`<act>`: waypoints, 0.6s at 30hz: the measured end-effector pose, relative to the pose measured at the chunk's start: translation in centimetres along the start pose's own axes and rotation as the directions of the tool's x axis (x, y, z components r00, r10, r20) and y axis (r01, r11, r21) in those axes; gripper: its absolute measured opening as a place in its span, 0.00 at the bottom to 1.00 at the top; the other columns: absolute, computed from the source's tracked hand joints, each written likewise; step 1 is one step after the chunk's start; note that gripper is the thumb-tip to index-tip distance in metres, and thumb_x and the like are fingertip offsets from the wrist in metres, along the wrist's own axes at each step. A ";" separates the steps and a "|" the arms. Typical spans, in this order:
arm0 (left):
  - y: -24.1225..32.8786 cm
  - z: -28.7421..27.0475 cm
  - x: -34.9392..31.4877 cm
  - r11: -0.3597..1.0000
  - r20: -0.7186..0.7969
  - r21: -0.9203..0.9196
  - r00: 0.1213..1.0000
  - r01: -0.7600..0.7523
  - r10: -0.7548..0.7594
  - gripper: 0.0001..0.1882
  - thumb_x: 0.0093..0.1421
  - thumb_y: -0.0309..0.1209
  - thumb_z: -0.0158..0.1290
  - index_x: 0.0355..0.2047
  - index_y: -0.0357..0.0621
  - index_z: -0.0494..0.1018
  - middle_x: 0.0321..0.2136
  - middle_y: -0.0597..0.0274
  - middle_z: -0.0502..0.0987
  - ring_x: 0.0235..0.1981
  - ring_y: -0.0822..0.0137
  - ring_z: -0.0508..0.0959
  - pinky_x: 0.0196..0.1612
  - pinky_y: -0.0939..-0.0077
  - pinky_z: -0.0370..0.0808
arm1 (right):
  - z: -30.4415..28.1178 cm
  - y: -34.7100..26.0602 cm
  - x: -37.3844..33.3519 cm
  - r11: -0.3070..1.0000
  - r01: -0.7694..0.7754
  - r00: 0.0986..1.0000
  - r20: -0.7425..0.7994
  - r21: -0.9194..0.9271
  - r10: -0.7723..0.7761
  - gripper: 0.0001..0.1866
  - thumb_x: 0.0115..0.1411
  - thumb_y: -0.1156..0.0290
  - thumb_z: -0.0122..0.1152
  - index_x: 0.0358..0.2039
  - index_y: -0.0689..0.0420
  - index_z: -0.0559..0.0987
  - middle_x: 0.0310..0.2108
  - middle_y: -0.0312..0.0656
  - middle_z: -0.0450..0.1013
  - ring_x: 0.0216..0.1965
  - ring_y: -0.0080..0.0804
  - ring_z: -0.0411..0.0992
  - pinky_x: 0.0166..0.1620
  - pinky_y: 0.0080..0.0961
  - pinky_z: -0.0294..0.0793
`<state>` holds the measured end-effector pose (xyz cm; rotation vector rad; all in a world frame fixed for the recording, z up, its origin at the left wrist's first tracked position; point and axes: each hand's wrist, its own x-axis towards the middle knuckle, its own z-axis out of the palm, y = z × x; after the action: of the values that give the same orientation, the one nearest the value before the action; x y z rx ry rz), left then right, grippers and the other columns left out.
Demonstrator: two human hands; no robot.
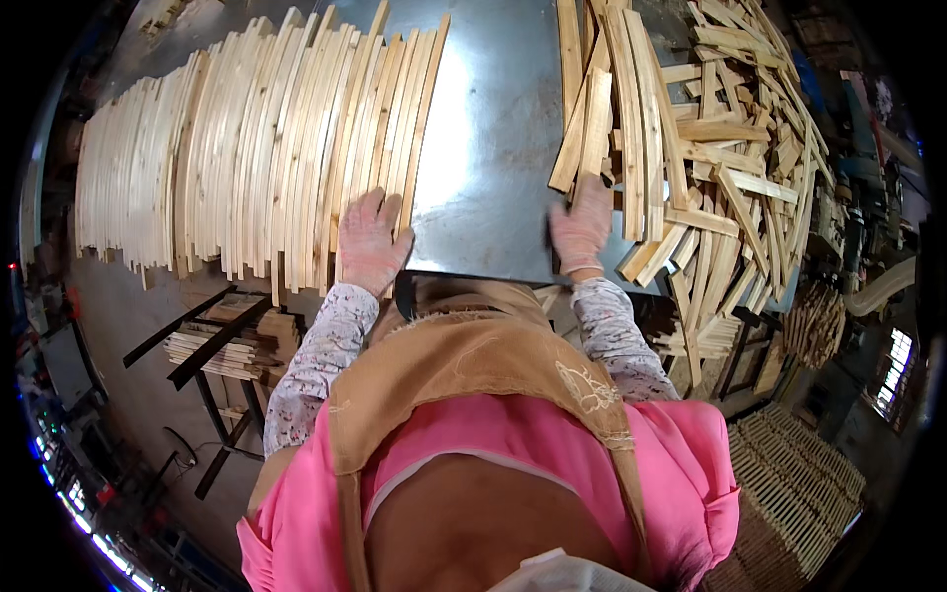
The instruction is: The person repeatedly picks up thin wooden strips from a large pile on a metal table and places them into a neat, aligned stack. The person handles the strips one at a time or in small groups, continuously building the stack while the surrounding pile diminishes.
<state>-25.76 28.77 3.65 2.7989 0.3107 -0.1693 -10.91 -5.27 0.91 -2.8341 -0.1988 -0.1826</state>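
Observation:
My left hand (372,240), in a pale pinkish glove, rests on the near ends of a wide row of wooden strips (266,138). Its fingers stretch forward and the thumb stands apart. On the other side of the bare metal strip of table, my right hand (582,229), gloved alike and slightly blurred, is closed at the near end of a light wooden strip (596,118). Its thumb is hard to make out. Long strips (636,118) lie just right of that hand, and another slanting strip (569,148) lies to its left.
The metal tabletop (493,148) lies between the row and a jumbled heap of wood pieces (740,158). Below left stands a black metal frame (222,365) by stacked strips (212,353). More stacked wood (789,483) is at the lower right.

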 end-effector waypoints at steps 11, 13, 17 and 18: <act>-0.1 0.1 0.8 0.998 -0.037 -0.056 0.999 -0.026 0.024 0.31 0.61 0.40 0.60 0.65 0.50 0.75 0.66 0.52 0.71 0.68 0.47 0.68 0.71 0.47 0.64 | 3.3 -16.7 0.3 0.914 0.328 0.749 0.525 0.237 -0.405 0.32 0.70 0.53 0.60 0.65 0.63 0.75 0.55 0.59 0.78 0.60 0.57 0.74 0.64 0.48 0.74; -0.6 0.2 1.5 0.998 -0.065 -0.058 0.998 -0.017 0.013 0.28 0.63 0.38 0.58 0.63 0.49 0.77 0.64 0.51 0.74 0.67 0.46 0.71 0.69 0.46 0.67 | 4.4 -18.1 1.0 0.926 0.150 0.855 0.425 0.345 -0.297 0.29 0.67 0.52 0.61 0.59 0.61 0.78 0.51 0.59 0.78 0.56 0.56 0.75 0.63 0.51 0.72; -1.2 0.4 1.2 0.995 -0.060 -0.102 0.998 0.013 -0.019 0.26 0.63 0.39 0.57 0.61 0.49 0.77 0.64 0.52 0.73 0.67 0.47 0.70 0.70 0.46 0.66 | 1.9 -9.8 10.6 0.990 0.039 0.985 0.172 -0.135 -0.015 0.40 0.63 0.49 0.67 0.70 0.56 0.70 0.63 0.57 0.73 0.62 0.57 0.71 0.67 0.51 0.68; -0.9 0.2 1.3 0.994 -0.053 -0.112 0.998 0.020 -0.026 0.27 0.63 0.41 0.58 0.61 0.49 0.77 0.64 0.52 0.73 0.68 0.47 0.69 0.70 0.46 0.65 | 1.0 -7.4 12.7 0.965 -0.093 0.981 0.145 -0.244 0.131 0.44 0.62 0.48 0.68 0.74 0.54 0.66 0.70 0.57 0.68 0.67 0.59 0.68 0.69 0.52 0.65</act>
<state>-24.74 29.78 2.97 2.6942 0.3543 -0.0780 0.56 3.54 3.89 -3.0884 -0.0517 0.0501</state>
